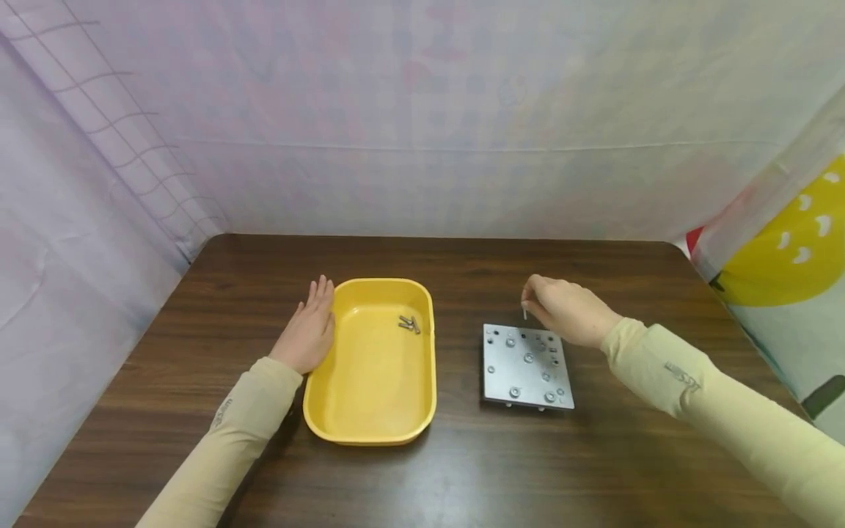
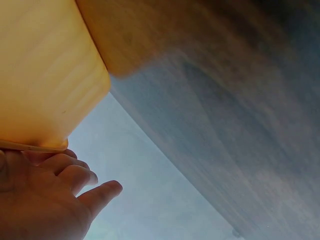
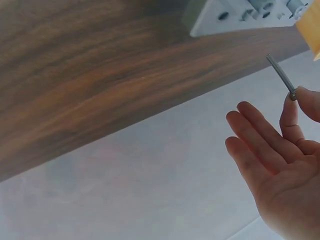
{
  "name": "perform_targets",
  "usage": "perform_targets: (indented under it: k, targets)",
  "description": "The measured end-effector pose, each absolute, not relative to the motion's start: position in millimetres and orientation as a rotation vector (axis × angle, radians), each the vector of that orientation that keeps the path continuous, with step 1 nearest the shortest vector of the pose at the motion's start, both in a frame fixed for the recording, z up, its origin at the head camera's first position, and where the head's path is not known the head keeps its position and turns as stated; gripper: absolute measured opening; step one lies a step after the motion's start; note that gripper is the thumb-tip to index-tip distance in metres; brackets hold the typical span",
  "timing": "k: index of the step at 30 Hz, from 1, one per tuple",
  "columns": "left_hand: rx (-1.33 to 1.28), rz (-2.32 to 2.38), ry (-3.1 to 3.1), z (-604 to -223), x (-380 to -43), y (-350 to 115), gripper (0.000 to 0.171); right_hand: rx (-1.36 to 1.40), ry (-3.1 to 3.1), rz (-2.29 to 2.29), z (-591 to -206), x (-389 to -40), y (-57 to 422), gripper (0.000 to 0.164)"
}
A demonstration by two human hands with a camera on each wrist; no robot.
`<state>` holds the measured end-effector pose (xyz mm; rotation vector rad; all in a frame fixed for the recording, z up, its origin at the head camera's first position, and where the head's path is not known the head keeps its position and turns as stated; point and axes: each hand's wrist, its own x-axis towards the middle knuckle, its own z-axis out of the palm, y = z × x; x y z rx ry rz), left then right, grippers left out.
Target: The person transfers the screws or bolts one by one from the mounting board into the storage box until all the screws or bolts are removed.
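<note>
My right hand point(image 1: 571, 309) pinches a screw point(image 3: 281, 76) by its head between thumb and index finger, the threaded shaft pointing away from the fingertips. It hovers just above the far edge of a square metal plate point(image 1: 499, 381), which has holes and several socket-head screws set in it. My left hand point(image 1: 309, 330) rests with straight fingers against the left rim of a yellow tray point(image 1: 370, 438); in the left wrist view the fingers point(image 2: 75, 175) touch the rim's outer side. Several loose screws point(image 1: 409, 324) lie inside the tray near its right wall.
The tray and plate stand side by side on a dark wooden table point(image 1: 455, 469), a strip of tabletop between them. A pale curtain point(image 1: 422, 147) hangs behind the table's back edge. Small feet or screw ends show beneath the plate's near edge.
</note>
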<state>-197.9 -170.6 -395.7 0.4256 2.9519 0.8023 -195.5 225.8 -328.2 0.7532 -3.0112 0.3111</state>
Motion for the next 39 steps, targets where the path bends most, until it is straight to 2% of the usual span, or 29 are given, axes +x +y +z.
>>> perform_targets:
  k: [14, 39]
  targets:
    - [0.419, 0.8, 2.96, -395.8, -198.2, -168.7, 0.056, 0.879, -2.992, 0.272, -328.2, -214.6, 166.1, 0.009]
    - [0.42, 0.799, 2.962, -396.2, -198.1, -167.6, 0.057, 1.158, -2.946, 0.279, -327.0, -209.1, 69.7, 0.013]
